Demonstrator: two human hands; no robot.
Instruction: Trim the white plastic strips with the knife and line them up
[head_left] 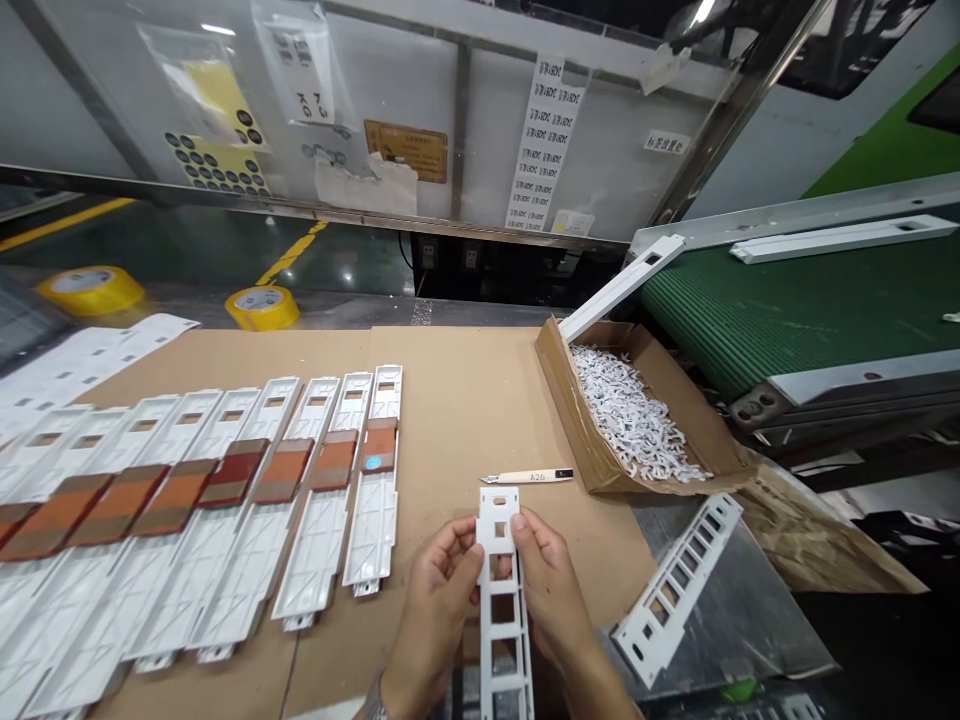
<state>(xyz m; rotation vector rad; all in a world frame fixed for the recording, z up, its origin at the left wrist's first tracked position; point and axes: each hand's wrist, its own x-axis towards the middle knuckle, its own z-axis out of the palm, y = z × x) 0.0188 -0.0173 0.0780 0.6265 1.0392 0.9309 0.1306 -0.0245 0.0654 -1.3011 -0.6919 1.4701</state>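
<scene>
Between my hands, at the bottom middle of the head view, is a white slotted plastic strip [504, 628] with a row of square openings. My left hand [442, 595] pinches its left edge, thumb on the face. On the opposite edge, my right hand [551, 580] grips it, thumb on top and the other fingers mostly behind. Just beyond the strip's far end lies a craft knife [527, 477] marked A26, on the cardboard sheet [457, 400]. A second white slotted strip [679, 590] rests on the grey tabletop to the right.
Several white plastic trays [375, 520] with red-brown blocks line up at left. A cardboard box [559, 410] holds many small white clips [637, 410]; a long white bar [622, 288] leans on it. A green conveyor [810, 290] runs at right. Yellow tape rolls [262, 308] sit behind.
</scene>
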